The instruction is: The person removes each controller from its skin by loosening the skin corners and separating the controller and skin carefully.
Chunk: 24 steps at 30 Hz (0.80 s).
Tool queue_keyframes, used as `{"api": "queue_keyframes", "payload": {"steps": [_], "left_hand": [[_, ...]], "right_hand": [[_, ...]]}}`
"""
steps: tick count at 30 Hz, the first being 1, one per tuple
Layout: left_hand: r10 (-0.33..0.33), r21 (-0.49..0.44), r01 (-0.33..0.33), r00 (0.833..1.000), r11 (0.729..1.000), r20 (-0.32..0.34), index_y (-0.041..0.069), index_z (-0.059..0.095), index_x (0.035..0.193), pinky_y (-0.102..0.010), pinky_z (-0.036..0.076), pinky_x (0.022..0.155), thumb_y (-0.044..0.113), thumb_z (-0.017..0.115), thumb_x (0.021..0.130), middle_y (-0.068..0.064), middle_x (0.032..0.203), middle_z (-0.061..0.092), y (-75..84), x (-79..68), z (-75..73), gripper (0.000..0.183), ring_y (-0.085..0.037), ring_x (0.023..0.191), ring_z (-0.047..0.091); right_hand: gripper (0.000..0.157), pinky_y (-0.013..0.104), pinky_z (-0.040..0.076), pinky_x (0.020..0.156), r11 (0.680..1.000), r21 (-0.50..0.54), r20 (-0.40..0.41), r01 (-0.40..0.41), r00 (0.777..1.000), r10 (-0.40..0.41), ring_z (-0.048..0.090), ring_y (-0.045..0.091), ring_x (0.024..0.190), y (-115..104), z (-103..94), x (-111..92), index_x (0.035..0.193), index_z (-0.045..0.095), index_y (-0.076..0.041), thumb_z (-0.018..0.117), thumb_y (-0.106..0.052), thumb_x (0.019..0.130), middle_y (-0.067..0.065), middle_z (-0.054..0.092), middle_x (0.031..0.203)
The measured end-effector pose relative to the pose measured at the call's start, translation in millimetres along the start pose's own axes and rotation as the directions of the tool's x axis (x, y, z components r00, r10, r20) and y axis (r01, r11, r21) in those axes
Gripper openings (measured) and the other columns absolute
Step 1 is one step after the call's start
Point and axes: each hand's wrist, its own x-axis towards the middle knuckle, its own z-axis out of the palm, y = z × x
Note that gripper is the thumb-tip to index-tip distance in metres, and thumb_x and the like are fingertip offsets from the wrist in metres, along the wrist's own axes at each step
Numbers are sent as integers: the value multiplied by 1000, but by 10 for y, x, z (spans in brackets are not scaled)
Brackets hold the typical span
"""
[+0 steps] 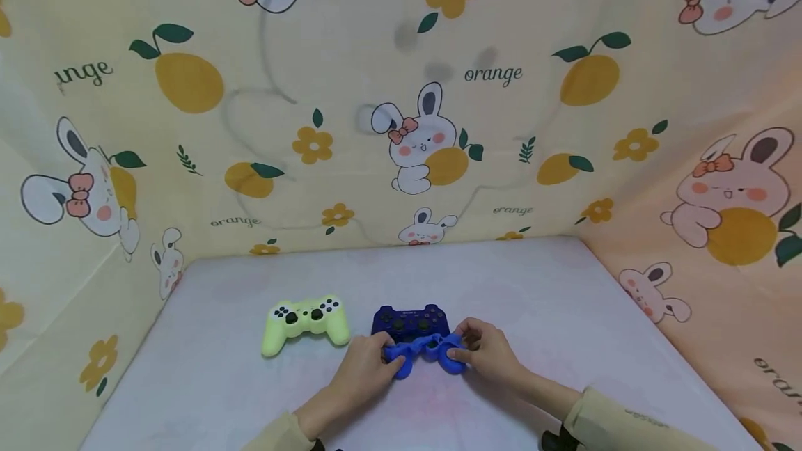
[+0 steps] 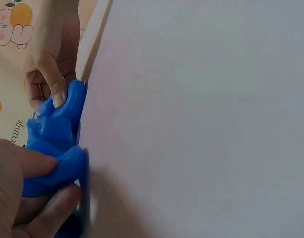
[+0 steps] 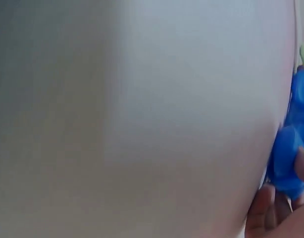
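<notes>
A bright blue, soft-looking silicone controller cover (image 1: 450, 363) is held between both hands near the middle of the table. My left hand (image 1: 362, 369) pinches its left grip, thumb on top, which the left wrist view shows close up on the cover (image 2: 50, 131). On the other side my right hand (image 1: 491, 353) pinches the right grip between thumb and fingers. Just behind the cover lies a dark blue game controller (image 1: 410, 317), its lower part hidden by the cover. Whether the cover touches the controller I cannot tell.
To the left of the hands lies a pale yellow-green game controller (image 1: 305, 323), sticks facing up. The whitish tabletop (image 1: 219, 367) meets a fabric backdrop (image 1: 376, 54) with rabbit and orange prints at the back and both sides.
</notes>
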Motion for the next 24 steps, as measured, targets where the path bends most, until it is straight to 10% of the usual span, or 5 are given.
{"api": "queue_keyframes", "payload": {"steps": [24], "left_hand": [[-69,-169,85,993,982,99,8,64,90,-22,49,58,12,81,81,8,71,63,-26,-37,-78,20,-2,64,57]], "right_hand": [[53,36,48,71,971,-199,-135,-133,985,107,57,16,78,-199,203,81,94,66,-7,96,-27,56,-2,63,84]]}}
